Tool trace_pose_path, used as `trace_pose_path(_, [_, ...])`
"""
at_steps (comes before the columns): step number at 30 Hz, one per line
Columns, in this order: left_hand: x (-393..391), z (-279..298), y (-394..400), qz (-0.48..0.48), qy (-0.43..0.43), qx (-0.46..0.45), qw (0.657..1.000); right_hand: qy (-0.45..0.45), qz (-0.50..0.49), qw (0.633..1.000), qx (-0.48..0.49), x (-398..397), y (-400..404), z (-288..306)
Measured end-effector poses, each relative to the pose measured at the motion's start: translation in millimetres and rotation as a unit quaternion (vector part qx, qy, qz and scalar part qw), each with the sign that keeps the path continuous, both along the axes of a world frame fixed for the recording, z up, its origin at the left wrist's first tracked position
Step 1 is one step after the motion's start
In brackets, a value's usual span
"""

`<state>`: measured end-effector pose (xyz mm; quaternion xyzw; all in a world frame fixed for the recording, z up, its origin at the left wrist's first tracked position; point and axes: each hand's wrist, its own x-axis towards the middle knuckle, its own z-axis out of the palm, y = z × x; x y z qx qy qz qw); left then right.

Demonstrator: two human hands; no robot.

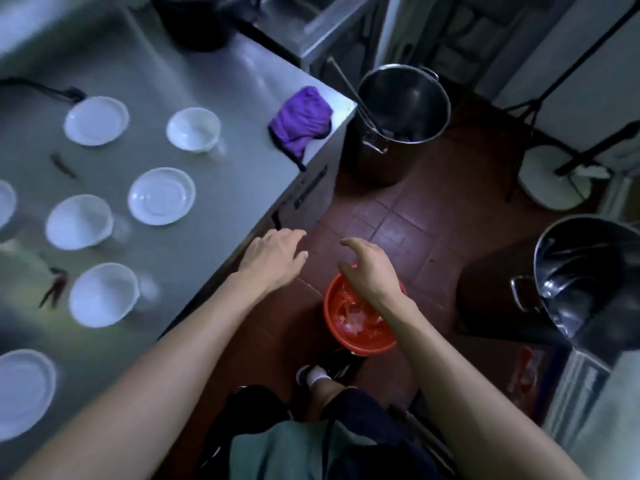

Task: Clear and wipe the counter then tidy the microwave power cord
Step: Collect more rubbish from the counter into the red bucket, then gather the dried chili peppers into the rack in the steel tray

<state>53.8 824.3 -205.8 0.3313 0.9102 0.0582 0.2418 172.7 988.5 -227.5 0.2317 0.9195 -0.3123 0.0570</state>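
Below, my two hands hold nothing: my left hand (273, 256) hangs with loose fingers just off the counter's (221, 98) near edge, and my right hand (369, 268) hovers, fingers relaxed, over one red bucket (356, 317) on the floor, which holds wet scraps I can't make out. On the steel counter I count seven white dishes: a plate (24, 393) cut off at the near left edge, three bowls, two more plates, and one sliver at the left edge. Two clusters of dark red chilies (53, 289) lie among them, blurred. One purple cloth (301, 123) sits crumpled at the far right corner. One black cord (38, 88), possibly the microwave's, runs off the left edge. Two steel pots stand on the floor; the farther pot (398, 123) holds utensils.
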Motion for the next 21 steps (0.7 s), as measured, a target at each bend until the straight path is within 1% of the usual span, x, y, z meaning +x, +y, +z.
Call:
trace_pose_path(5, [-9,28,-92,0.091,0.024,0.031,0.995,0.030,0.075,0.997,0.012,-34,-70,31])
trace_pose_path(11, [-7,46,-186,0.151,0.045,0.052,0.986,0.052,0.136,0.989,0.018,-58,-152,60])
trace_pose_path(21, [6,59,-334,0.239,0.068,0.068,0.966,0.043,0.234,0.971,0.034,-84,-280,72])
